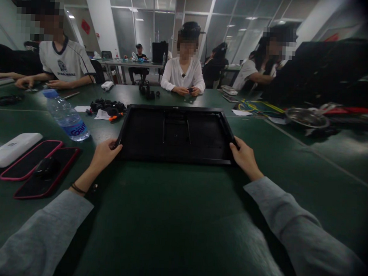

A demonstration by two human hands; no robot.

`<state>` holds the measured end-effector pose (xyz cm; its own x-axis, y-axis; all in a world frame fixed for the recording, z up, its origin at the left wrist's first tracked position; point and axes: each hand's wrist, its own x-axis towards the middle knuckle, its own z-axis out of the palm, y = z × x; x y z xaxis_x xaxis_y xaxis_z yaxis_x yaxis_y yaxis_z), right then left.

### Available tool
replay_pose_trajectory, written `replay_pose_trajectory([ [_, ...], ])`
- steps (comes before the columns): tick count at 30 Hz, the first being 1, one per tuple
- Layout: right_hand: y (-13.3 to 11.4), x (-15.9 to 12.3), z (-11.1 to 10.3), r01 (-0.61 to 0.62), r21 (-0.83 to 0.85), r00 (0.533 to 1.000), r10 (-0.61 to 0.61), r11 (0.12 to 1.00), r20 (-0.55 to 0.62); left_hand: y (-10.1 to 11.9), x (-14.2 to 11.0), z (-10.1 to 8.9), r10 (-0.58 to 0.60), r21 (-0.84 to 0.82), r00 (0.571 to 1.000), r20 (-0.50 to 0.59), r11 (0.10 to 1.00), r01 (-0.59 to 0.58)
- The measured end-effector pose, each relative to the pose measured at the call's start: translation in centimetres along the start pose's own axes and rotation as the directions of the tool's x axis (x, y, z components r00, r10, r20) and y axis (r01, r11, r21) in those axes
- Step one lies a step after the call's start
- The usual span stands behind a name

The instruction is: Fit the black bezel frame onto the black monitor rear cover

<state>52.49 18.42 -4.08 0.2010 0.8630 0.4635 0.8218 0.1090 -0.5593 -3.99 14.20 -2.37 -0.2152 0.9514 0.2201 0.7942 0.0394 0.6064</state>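
Hands (108, 151) pinching black frame (177, 159) by both ends, bottle (67, 116) at left; apparently metal bowl (307, 118) at right

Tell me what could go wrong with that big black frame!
The left hand and right hand hold the frame only by its two sides, so it might tip or slip if one lets go. The bottle is close by the left hand, so a sideways swing could knock it over. The pile of black parts sits right by the frame's far left corner, so a push that way might scatter them.
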Motion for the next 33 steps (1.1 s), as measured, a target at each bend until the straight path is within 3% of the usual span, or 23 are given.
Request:
replay_pose_trajectory([
  [5,0.8,0.6,0.0,0.008,0.023,1.000,-0.009,1.000,0.004,0.4,-0.3,0.0,-0.001,-0.021,1.000,0.014,1.000,0.001],
  [11,1.6,0.9,-0.1,-0.007,0.004,1.000,0.007,1.000,0.014,1.6,-0.9,-0.2,0.000,0.064,1.000,0.004,0.998,0.000],
  [33,2.4,1.0,-0.1,-0.015,0.035,1.000,0.015,0.999,-0.022,1.6,-0.8,0.4,0.018,0.025,0.999,0.038,1.000,-0.019],
])
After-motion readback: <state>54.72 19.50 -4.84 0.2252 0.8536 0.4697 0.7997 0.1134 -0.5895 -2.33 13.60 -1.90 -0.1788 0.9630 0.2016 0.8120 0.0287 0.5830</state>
